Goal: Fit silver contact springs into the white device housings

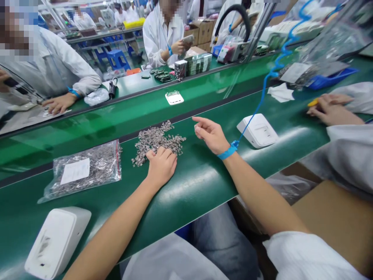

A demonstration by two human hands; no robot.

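A loose pile of small silvery metal parts lies on the green bench by the belt. My left hand rests at the pile's near edge, its fingers curled down among the parts; the fingertips are hidden. To the right of the pile, my right hand is raised above the bench, index finger pointing left and thumb bent in against the other fingers. Whether a tiny part sits in that pinch is too small to tell. A blue wrist strap with a coiled cord circles my right wrist.
A zip bag of metal parts lies left. White plastic housings stand at lower left and right. On the green belt rides a white housing. A neighbour's hands are at right; co-workers sit opposite.
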